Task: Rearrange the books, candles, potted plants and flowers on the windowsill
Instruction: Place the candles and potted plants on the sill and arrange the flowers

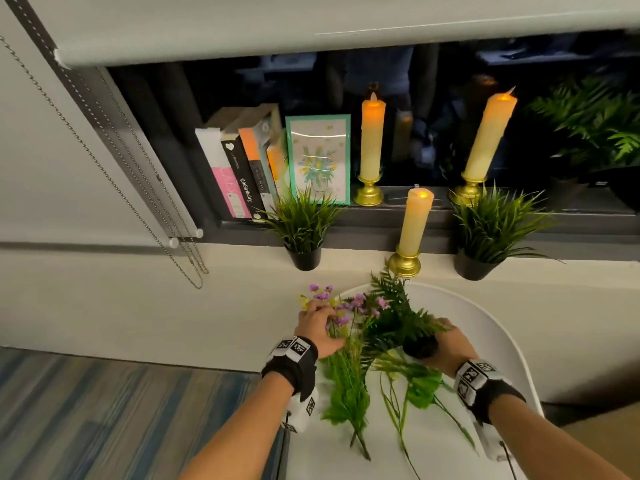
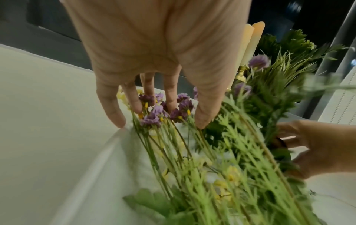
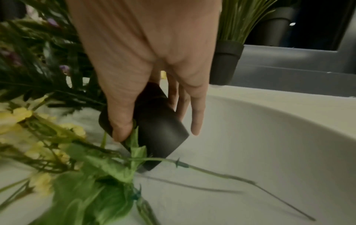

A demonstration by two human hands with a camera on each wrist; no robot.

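A bunch of purple and yellow flowers (image 1: 341,308) with long green stems lies on the white round table (image 1: 485,323). My left hand (image 1: 320,320) reaches into the flower heads (image 2: 154,115) with straight, spread fingers (image 2: 134,105) touching them. My right hand (image 1: 445,341) grips the black pot (image 3: 163,144) of a fern plant (image 1: 398,313), which lies tilted on the table with its fronds over the flowers. On the windowsill stand a row of books (image 1: 239,168), three lit candles (image 1: 372,143) (image 1: 488,133) (image 1: 414,226) in gold holders, and two grass plants (image 1: 304,230) (image 1: 491,233) in black pots.
A framed flower picture (image 1: 318,157) leans beside the books. A large fern (image 1: 595,123) fills the sill's far right. Loose green stems (image 1: 408,393) lie across the table toward me. Blind chains (image 1: 173,216) hang at the left, over striped carpet (image 1: 121,410).
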